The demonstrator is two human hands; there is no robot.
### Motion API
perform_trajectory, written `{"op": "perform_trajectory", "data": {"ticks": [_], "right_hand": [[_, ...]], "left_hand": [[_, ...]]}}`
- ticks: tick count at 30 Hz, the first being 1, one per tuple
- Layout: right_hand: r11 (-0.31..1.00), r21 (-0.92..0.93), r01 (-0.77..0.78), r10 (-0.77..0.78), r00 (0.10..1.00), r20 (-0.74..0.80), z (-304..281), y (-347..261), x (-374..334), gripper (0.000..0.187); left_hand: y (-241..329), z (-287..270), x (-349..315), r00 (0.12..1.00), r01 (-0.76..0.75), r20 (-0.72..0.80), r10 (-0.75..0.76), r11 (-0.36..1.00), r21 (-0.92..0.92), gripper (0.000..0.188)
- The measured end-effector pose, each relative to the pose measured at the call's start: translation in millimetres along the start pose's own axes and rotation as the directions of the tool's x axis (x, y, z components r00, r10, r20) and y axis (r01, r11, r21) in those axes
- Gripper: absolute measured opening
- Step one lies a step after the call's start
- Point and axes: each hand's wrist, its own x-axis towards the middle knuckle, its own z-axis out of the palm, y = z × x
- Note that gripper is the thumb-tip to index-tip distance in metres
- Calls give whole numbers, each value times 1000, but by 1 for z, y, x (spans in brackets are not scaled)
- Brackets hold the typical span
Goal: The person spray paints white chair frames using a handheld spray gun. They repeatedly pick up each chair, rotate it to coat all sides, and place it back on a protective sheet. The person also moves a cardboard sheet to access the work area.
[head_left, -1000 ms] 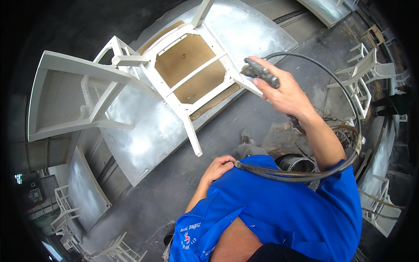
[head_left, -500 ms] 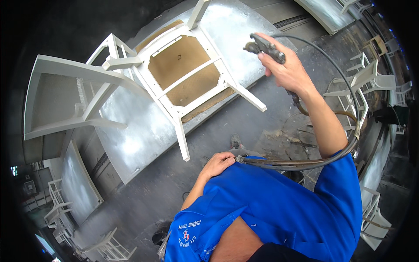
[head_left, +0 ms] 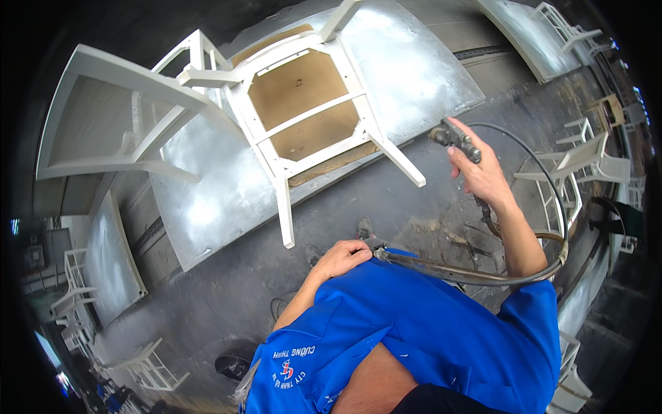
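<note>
My right hand is closed round the grip of a spray gun, held out to the right of the metal-topped table. A black hose loops from the gun round my right forearm to my waist. My left hand is at my waist, fingers curled over the bundled hoses by their metal fitting; part of that hold is hidden. A white chair lies tipped over on the table, two legs pointing toward me. Its seat underside is tan, and its curved back extends to the left. The gun is apart from the chair.
The metal-topped table carries the chair, with brown board under the seat. More white chairs stand at right and lower left. Another metal-topped table is at left. A ring-shaped frame lies on the floor.
My right hand has drawn the spray gun down and to the right, away from the chair. The view has shifted slightly. My left hand stays at my waist.
</note>
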Motion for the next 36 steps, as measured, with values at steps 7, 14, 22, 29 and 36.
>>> {"op": "perform_trajectory", "data": {"ticks": [7, 14, 22, 29, 36], "right_hand": [[922, -147, 357, -370, 926, -71, 32, -37, -5, 56], [987, -16, 162, -159, 980, 118, 99, -84, -31, 56], [870, -1, 493, -482, 851, 209, 281, -124, -74, 56], [917, -104, 385, -377, 922, 87, 434, -143, -61, 53], [879, -389, 277, -282, 958, 44, 534, -124, -37, 54]], "left_hand": [[-15, -12, -30, 1000, 11, -21, -10, 1000, 17, 36], [-33, -50, -79, 1000, 3, -8, -2, 999, 32, 36], [-106, -136, -192, 996, -34, -85, 31, 999, -32, 32], [-171, -192, -282, 985, -117, -146, 93, 979, -167, 43], [-204, -224, -325, 982, -125, -172, 79, 955, -271, 48]]}}
